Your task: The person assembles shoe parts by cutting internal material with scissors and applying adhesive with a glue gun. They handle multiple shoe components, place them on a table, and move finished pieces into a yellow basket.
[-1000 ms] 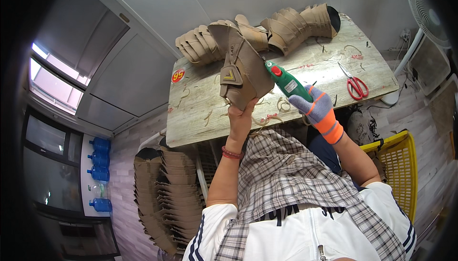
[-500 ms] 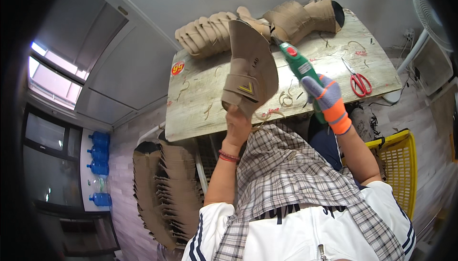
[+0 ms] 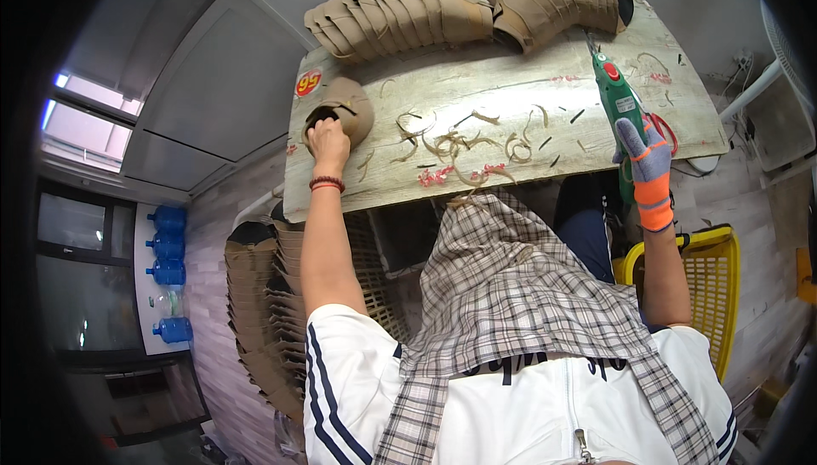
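Observation:
At the left end of the table, my bare left hand (image 3: 329, 143) grips the near edge of a tan cap (image 3: 356, 106). Some of its fingertips are hidden in the cap's dark opening. My right hand (image 3: 644, 159), in a grey and orange glove, is wrapped around a green handheld power tool (image 3: 619, 95) with a red button. The tool's thin metal tip points away from me, close to the far row of nested tan caps (image 3: 545, 7). Red-handled scissors (image 3: 665, 131) lie partly hidden behind the tool and glove.
Thin trimmed strips (image 3: 459, 142) litter the wooden table (image 3: 408, 177). Another nested row of tan caps (image 3: 383, 18) lines the back left. More stacked caps (image 3: 255, 312) stand below, left of me. A yellow basket (image 3: 723, 295) sits at my right, a white fan (image 3: 779, 39) beyond.
My left hand has carried the cap from mid-table to the left end and lowered it there. My right hand has moved right with the tool, away from that cap.

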`<move>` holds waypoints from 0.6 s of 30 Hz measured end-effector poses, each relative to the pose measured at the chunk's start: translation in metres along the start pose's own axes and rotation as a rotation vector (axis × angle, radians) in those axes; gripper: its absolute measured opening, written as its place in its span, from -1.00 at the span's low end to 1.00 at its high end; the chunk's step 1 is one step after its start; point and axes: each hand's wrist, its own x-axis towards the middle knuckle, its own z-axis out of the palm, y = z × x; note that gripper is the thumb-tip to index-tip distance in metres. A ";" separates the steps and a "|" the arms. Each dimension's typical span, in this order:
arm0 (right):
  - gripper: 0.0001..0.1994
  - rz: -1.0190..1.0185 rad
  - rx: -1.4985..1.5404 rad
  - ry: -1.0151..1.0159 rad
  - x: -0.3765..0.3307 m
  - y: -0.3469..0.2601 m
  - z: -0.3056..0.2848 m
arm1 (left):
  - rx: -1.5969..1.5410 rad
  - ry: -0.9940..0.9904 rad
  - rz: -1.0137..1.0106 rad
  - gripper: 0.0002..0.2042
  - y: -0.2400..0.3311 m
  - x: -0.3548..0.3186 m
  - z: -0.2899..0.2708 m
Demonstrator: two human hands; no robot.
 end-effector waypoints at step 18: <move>-0.65 0.003 0.065 0.165 -0.021 -0.029 -0.043 | -0.433 -0.332 1.189 -0.96 0.258 0.018 -0.095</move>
